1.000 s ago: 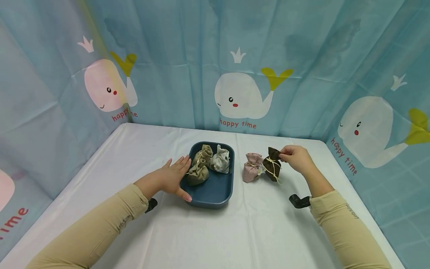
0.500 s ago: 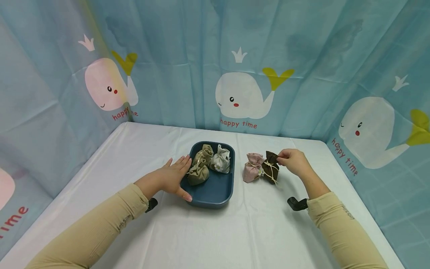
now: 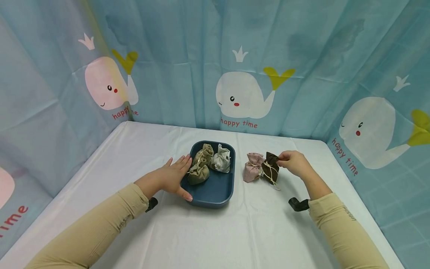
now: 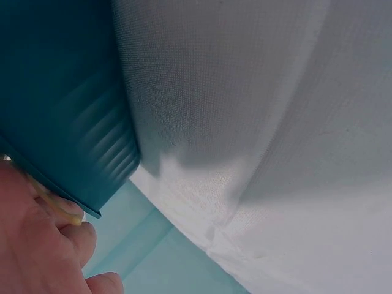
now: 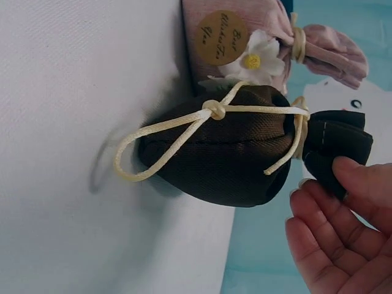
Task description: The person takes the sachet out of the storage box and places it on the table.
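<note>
My right hand [image 3: 295,163] pinches the gathered top of a dark brown drawstring pouch [image 3: 270,170] between thumb and fingers. In the right wrist view the brown pouch [image 5: 226,147] shows a knotted cream cord. Right beside it stands a pink pouch [image 3: 252,168] with a white flower and a round paper label [image 5: 222,38]. My left hand [image 3: 169,177] lies with fingers spread along the left rim of a dark blue tray [image 3: 211,196]. Inside the tray are two olive pouches [image 3: 199,174] and a pale grey pouch [image 3: 221,158], toward its left and back.
A white cloth [image 3: 201,239] covers the table. Behind and at both sides hangs a light blue curtain [image 3: 168,82] printed with whales. The tray's front part shows bare floor. Black wrist cameras [image 3: 298,204] sit at the sleeve cuffs.
The right hand has lowered the brown pouch slightly and shifted it a little left, closer against the pink pouch. The left hand has stayed at the tray.
</note>
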